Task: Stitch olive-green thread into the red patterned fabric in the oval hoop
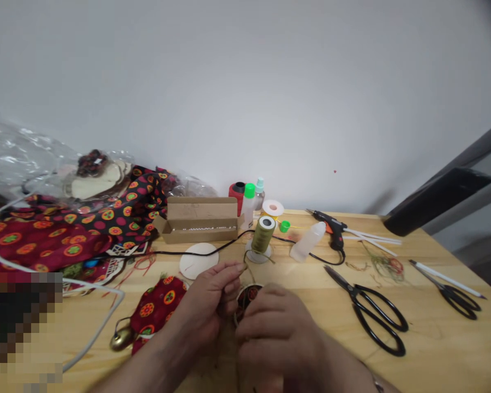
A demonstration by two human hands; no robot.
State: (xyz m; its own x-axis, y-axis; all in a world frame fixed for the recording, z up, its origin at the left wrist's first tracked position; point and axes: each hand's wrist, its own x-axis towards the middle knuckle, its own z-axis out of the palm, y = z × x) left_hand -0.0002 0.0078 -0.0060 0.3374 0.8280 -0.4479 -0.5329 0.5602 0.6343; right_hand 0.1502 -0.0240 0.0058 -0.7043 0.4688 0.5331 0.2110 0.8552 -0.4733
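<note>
My left hand (215,295) is closed, its thumb and finger pinched on an olive thread (247,257) that trails from an olive thread spool (263,236) standing just beyond. My right hand (276,327) is curled and slightly blurred, its fingertips hidden, so what it holds cannot be made out. Between the hands shows part of a small round piece with a pale rim and dark patterned fabric (246,297); my right fingers cover much of it. A stretch of thread also hangs below the hands.
Left lie patterned red cloth (159,303), a brass bell (123,338), a white cable (94,327) and a white disc (198,262). Behind stand an open cardboard box (200,234) and bottles (249,207). Right are a glue bottle (309,243), glue gun (331,226), and black-handled scissors (368,311).
</note>
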